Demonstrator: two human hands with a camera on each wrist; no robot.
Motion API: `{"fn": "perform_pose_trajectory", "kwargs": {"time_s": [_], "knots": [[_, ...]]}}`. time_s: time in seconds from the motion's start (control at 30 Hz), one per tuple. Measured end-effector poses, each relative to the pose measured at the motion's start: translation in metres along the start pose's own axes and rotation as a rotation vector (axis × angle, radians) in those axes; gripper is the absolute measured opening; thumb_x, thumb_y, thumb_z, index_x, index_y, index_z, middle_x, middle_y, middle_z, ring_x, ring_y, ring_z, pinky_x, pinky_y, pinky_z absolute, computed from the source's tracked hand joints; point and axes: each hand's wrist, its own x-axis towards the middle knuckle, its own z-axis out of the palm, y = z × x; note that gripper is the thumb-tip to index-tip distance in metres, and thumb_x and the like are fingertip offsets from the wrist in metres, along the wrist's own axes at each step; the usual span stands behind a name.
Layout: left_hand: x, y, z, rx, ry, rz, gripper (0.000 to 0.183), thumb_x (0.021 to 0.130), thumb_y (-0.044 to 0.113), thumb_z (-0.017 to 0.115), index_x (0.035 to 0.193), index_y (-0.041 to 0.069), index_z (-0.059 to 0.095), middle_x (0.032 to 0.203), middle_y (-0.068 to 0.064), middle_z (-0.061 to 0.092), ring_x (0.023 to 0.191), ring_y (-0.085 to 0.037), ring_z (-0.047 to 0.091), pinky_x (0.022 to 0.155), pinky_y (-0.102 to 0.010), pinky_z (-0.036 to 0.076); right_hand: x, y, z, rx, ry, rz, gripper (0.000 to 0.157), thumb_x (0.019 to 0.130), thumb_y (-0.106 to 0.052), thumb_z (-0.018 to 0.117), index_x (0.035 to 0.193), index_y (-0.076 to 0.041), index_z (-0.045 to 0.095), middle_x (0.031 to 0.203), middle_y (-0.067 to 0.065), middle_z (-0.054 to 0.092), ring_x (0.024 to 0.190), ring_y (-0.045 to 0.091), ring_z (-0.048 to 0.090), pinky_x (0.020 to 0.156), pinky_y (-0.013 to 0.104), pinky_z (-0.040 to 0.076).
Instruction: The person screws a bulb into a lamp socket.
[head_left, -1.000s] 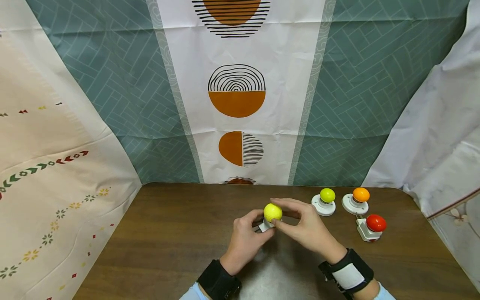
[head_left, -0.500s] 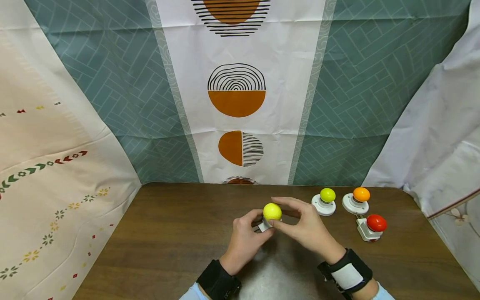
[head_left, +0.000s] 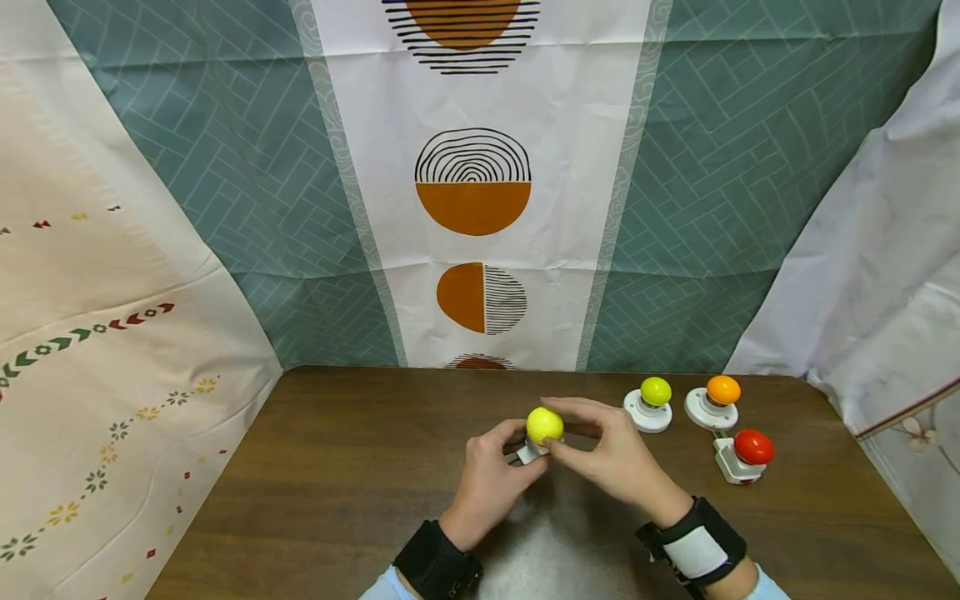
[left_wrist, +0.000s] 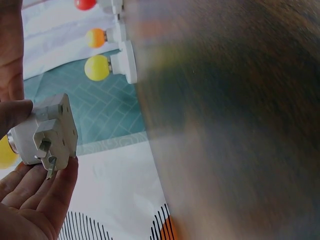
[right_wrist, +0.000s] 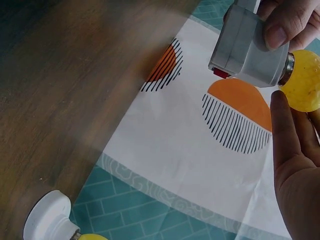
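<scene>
In front of me, above the table, my left hand [head_left: 491,483] grips a white plug-in lamp socket [left_wrist: 57,132], thumb on one side and fingers on the other. Metal plug prongs [left_wrist: 51,169] stick out of its back, and a red switch [right_wrist: 220,73] shows at one end. A round yellow light bulb [head_left: 544,424] sits in the socket's metal collar [right_wrist: 287,69]. My right hand [head_left: 611,454] holds the bulb from the right, its thumb low on the near side and its forefinger by the top. Its other fingers are partly hidden behind the bulb.
At the right of the brown table [head_left: 337,483], a lime-green bulb [head_left: 656,391] and an orange bulb [head_left: 723,389] stand in round white bases. Nearer lies a red bulb [head_left: 753,447] in a white plug-in socket [head_left: 737,463]. Patterned cloths [head_left: 480,208] hang behind the table.
The right thumb and fingers shift very slightly about the yellow bulb. The left hand and the socket stay almost in place.
</scene>
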Motion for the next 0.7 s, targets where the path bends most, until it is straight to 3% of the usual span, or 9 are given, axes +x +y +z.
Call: {"fn": "perform_pose_trajectory", "kwargs": {"time_s": [0.17,0.43,0.7], "knots": [[0.000,0.000,-0.001,-0.009,-0.011,-0.004,0.039,0.079,0.035,0.073,0.111,0.018,0.061,0.102,0.010,0.062,0.090,-0.006,0.060,0.075,-0.025,0.048,0.001,-0.004,0.001,0.005,0.037,0.016,0.043,0.078,-0.023,0.075,0.118,-0.019,0.061,0.117,-0.005,0.059,0.104,0.013,0.056,0.078,0.030,0.048],[0.000,0.000,-0.001,-0.022,-0.010,0.004,0.037,0.079,0.034,0.072,0.111,0.018,0.061,0.101,0.009,0.062,0.090,-0.005,0.060,0.073,-0.025,0.048,0.004,-0.035,-0.001,0.025,0.096,-0.009,0.039,0.073,-0.008,0.077,0.110,-0.003,0.063,0.107,0.010,0.062,0.098,0.022,0.059,0.075,0.037,0.049],[0.000,0.001,-0.002,-0.022,-0.020,-0.004,0.037,0.079,0.032,0.073,0.112,0.019,0.061,0.102,0.010,0.062,0.090,-0.005,0.059,0.074,-0.024,0.048,0.004,-0.039,-0.001,0.012,0.116,-0.009,0.040,0.073,-0.008,0.077,0.110,-0.006,0.063,0.110,0.005,0.061,0.099,0.022,0.059,0.077,0.038,0.049]]}}
